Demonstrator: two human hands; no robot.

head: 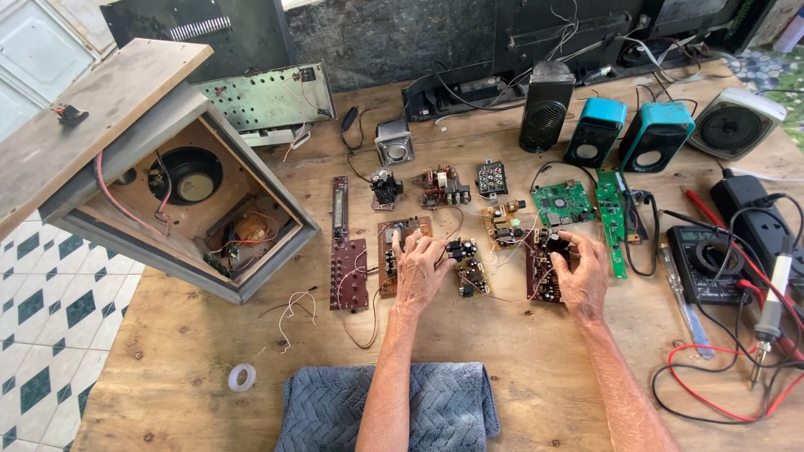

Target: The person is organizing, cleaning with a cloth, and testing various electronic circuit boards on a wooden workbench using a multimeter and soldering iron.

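Head view: hands (419, 272) seemingly on boards (546, 268)

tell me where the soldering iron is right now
In the head view, the soldering iron lies at the table's far right edge, beside the multimeter, among red and black leads.

The table (536, 368) is pale brown wood with darker knots and grain. On it, a grey-blue towel (435, 406) shows a woven chevron pattern. Two small speakers (596, 132) are bright turquoise (the second (655, 136) a shade greener), the tall speaker (546, 105) black, the outer one (734, 123) light grey with a black cone. Two circuit boards (563, 203) are vivid green; the board (348, 272) left of the hands is dark reddish-brown. The multimeter (708, 264) is black with red and black leads. The tape roll (242, 377) is white. The floor (38, 293) has white tiles with dark green diamonds
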